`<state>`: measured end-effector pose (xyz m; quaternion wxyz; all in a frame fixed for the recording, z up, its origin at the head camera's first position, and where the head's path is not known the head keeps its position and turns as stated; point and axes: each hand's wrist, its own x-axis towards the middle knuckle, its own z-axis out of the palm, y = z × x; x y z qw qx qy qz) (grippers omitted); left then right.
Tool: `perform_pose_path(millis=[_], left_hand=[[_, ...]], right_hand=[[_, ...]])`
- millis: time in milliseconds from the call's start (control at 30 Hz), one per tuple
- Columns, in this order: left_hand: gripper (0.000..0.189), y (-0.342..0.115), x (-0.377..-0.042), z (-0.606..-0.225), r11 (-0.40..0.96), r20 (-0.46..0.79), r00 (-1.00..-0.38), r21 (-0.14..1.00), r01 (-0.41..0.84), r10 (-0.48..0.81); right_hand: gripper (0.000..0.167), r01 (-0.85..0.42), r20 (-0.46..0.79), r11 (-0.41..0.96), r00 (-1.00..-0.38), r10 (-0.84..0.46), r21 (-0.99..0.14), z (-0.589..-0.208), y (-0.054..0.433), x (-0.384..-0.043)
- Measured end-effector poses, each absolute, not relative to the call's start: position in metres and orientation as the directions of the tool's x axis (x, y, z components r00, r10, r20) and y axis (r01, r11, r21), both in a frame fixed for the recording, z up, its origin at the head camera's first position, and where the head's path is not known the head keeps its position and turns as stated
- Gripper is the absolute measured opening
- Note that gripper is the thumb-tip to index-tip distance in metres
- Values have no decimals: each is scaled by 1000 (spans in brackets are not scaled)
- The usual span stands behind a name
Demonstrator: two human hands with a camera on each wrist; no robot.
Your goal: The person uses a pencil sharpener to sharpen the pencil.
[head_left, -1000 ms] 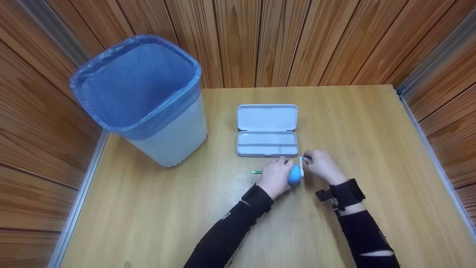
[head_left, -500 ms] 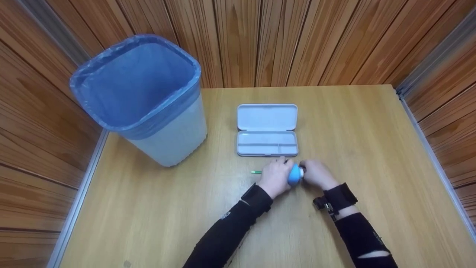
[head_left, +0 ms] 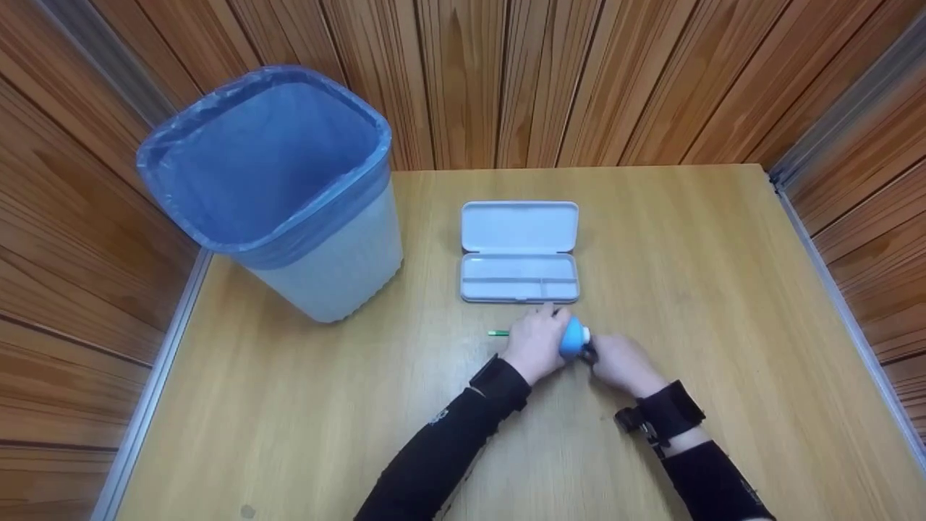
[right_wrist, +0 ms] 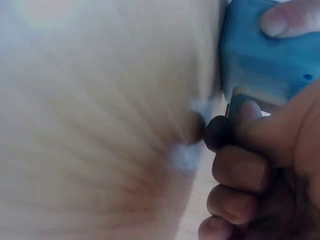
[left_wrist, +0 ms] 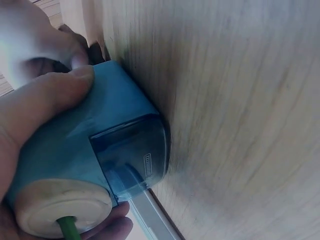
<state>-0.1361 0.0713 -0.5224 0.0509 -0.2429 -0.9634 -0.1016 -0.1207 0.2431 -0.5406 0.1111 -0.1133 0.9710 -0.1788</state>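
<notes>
On the table a blue crank pencil sharpener lies under my left hand, which grips its body. In the left wrist view the thumb lies along one side and fingertips show beyond the opposite side. A green pencil sticks out of the round cream front, beside a see-through dark blue shavings drawer. My right hand holds the crank's dark knob, thumb and curled fingers around it, at the sharpener's right end. The crank is low, toward the near side. The pencil's tip is hidden inside.
Just beyond the hands lies a light grey pencil case with its lid raised and a divided tray. A white bin with a blue liner stands at the back left. Wooden panels enclose the table's back and sides.
My right hand has swung the crank round, from the far side toward the near side of the sharpener. The left hand, sharpener and pencil stay in place.
</notes>
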Motion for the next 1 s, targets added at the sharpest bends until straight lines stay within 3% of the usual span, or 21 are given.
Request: perform_pose_path(millis=[233, 600, 1000], left_hand=[[61, 71, -138, -520, 871, 54, -886, 167, 463, 461], [65, 71, -138, -518, 865, 53, -881, 171, 472, 470], [62, 71, -137, -520, 860, 59, -878, 183, 477, 475]], right_hand=[[15, -172, -182, 896, -947, -265, -409, -532, 243, -105], [12, -243, -106, 873, -943, -314, -423, -508, 247, -91], [7, -258, 8, 862, -959, -283, -437, -477, 249, -115]])
